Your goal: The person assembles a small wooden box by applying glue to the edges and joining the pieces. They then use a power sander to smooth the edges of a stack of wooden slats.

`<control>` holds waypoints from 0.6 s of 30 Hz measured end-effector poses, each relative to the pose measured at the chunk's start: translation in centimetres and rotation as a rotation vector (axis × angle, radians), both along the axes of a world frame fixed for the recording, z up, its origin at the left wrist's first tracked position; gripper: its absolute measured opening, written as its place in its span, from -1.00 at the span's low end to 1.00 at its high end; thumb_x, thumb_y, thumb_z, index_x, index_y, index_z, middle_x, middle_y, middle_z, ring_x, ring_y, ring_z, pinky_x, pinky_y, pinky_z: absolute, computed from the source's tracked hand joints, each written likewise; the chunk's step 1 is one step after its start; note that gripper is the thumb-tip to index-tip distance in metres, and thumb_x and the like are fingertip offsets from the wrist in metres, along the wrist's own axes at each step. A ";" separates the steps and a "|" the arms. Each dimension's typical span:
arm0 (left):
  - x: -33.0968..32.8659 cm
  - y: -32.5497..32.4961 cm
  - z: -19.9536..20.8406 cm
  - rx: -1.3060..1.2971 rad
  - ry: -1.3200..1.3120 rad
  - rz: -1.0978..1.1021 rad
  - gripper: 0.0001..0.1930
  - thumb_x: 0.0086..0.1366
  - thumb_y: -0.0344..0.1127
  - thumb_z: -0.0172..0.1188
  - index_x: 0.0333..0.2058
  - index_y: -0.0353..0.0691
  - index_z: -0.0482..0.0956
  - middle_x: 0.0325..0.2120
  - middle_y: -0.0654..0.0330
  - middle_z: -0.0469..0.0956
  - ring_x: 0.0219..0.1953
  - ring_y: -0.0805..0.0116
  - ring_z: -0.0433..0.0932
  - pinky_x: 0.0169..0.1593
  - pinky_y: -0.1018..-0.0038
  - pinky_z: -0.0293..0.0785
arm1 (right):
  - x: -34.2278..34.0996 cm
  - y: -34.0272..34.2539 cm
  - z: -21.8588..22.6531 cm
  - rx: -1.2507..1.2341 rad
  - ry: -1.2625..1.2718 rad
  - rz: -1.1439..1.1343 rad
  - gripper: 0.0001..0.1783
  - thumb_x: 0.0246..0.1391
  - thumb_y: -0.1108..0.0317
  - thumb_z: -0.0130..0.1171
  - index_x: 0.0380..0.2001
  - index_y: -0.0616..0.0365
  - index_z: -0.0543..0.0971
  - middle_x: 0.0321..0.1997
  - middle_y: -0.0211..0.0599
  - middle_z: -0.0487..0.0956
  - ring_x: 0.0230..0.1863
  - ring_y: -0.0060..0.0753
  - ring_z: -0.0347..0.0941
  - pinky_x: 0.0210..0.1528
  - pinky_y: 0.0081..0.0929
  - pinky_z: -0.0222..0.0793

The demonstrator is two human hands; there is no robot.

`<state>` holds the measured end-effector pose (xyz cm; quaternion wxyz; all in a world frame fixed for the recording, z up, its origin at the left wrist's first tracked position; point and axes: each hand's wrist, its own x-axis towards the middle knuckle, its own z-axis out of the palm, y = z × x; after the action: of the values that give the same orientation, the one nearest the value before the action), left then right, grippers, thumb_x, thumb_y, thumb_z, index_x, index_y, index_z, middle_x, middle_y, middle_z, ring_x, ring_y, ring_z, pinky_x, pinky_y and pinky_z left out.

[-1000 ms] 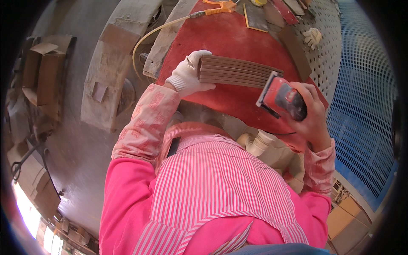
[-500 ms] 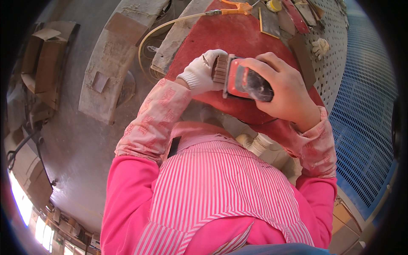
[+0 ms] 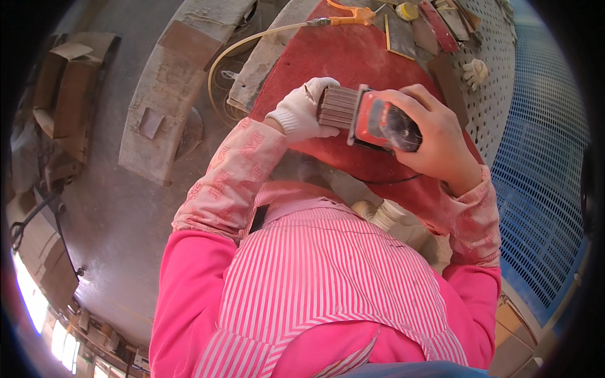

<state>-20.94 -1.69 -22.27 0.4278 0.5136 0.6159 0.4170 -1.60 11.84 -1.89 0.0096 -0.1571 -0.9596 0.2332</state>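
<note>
My left hand (image 3: 302,110), in a white knit glove, grips the left end of a brown block (image 3: 338,107) with lengthwise grooves, perhaps several strips held together. My bare right hand (image 3: 435,129) is wrapped round a red and black electric sander (image 3: 373,120). The sander's flat pad edge stands against the block's right part and hides that end. Both hands are above a red cloth-like cover (image 3: 302,60) on the bench. Some of my left fingers are out of sight behind the block.
An orange air gun (image 3: 353,16) with a pale hose (image 3: 252,38) lies at the far edge. Wood offcuts (image 3: 435,25), a yellow-lidded jar (image 3: 406,11) and a white glove (image 3: 475,72) are at the far right. A blue slatted panel (image 3: 542,157) stands right; cardboard boxes (image 3: 72,94) are left.
The sander and my right hand have shifted to the right along the block, baring more of its grooved face. My left hand and the block have moved slightly right.
</note>
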 end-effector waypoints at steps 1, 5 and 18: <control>0.1 -0.1 -0.1 0.020 0.019 0.015 -0.14 -0.07 -0.25 0.72 0.23 -0.03 0.46 0.05 0.17 0.63 0.10 0.17 0.64 0.21 0.29 0.58 | 0.2 0.1 0.2 0.001 -0.004 -0.011 -0.19 -0.26 0.43 0.43 0.22 -0.17 0.60 -0.04 -0.32 0.59 -0.06 -0.05 0.62 -0.10 -0.18 0.57; 0.3 0.5 -1.1 0.016 -0.148 0.021 -0.21 -0.03 -0.28 0.69 0.20 -0.03 0.49 0.03 0.19 0.64 0.08 0.20 0.66 0.18 0.29 0.60 | -0.9 -0.9 -0.6 -0.007 0.037 0.058 -0.18 -0.23 0.43 0.43 0.24 -0.18 0.58 -0.03 -0.32 0.59 -0.06 -0.05 0.61 -0.08 -0.17 0.57; -0.1 0.0 0.3 -0.067 0.039 -0.027 -0.08 -0.11 -0.22 0.73 0.25 -0.05 0.43 0.10 0.09 0.60 0.20 0.07 0.59 0.28 0.22 0.54 | 7.4 2.4 0.3 -0.009 0.017 -0.262 -0.22 -0.16 0.45 0.43 0.26 -0.11 0.57 0.00 -0.22 0.62 -0.04 0.03 0.64 0.00 -0.15 0.61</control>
<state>-21.00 -1.72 -21.98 0.4384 0.5153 0.6307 0.3802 5.80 14.23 -1.60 0.0474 -0.2792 -0.9297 0.2356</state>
